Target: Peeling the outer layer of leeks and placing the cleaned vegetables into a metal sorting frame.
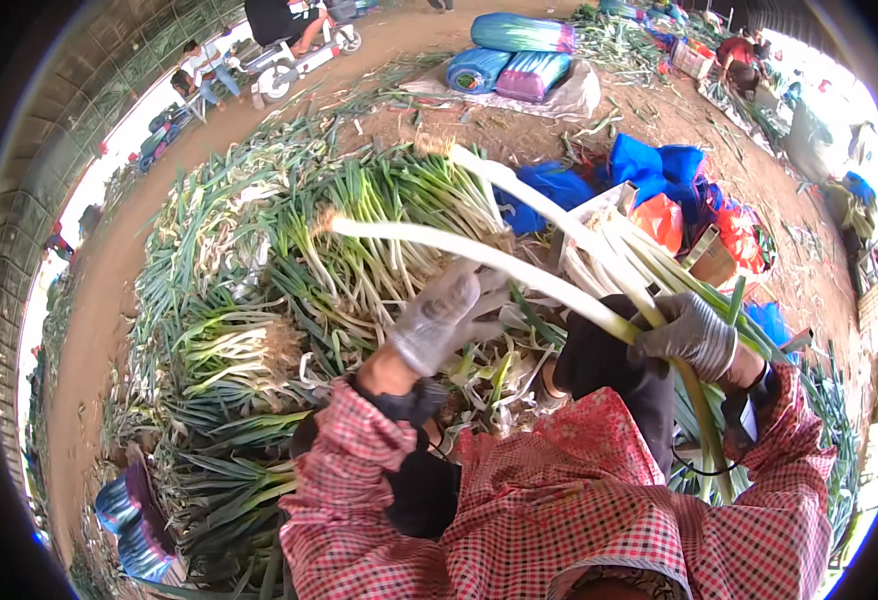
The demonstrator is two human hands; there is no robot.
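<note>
Down at 6 o'clock, red checked sleeves (559, 520) coming up from the lower edge, both hands in grey gloves. Right hand (687, 335) at about 3 o'clock from centre — grip clamped tight around a bunch of long green onions (599, 255), white stalks slanting up toward 11 o'clock, green tops hanging down past the wrist. Left hand (446, 312) near the middle, fingers loosely curled, resting against one long white stalk (429, 243) — can't tell if actually pinching it. Just beyond, a big heap of bundled green onions (259, 300) spread over the dirt ground toward 9 o'clock. Blue bags (649, 165) at 1 o'clock, rolled sacks (519, 50) at 12.
</note>
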